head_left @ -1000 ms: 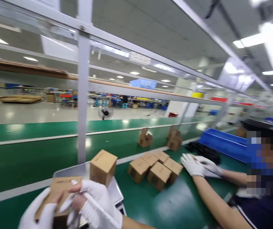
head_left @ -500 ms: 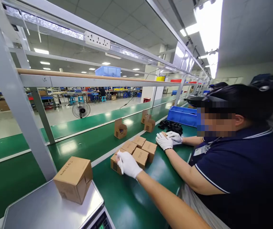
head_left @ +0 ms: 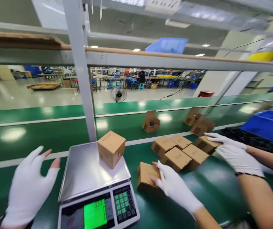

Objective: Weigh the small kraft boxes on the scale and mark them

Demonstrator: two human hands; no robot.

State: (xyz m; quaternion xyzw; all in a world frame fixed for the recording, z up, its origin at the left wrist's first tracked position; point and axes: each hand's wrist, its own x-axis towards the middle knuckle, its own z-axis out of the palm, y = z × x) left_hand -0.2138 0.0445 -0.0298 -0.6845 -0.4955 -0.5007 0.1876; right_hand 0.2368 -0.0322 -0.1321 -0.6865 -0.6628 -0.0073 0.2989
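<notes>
Right hand point(head_left: 174, 187) is closing its grip on a small carton point(head_left: 148, 176) beside the scale point(head_left: 95, 178); left hand point(head_left: 28, 187) is hovering open; weighing it looks next.

Boxes point(head_left: 111, 149): matt brown cardboard.
Scale pan point(head_left: 86, 171): smooth brushed metal, dull sheen.
Table point(head_left: 43, 140): glossy green surface, reflecting lights.
Gloves point(head_left: 28, 187): white knitted cloth, matt.
Bin point(head_left: 267, 125): blue plastic.

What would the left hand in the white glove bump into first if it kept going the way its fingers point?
Probably nothing close by. The open left hand points up and away over the bare green conveyor belt, left of the silver weighing scale. Depth is hard to judge, so that is a guess.
</notes>
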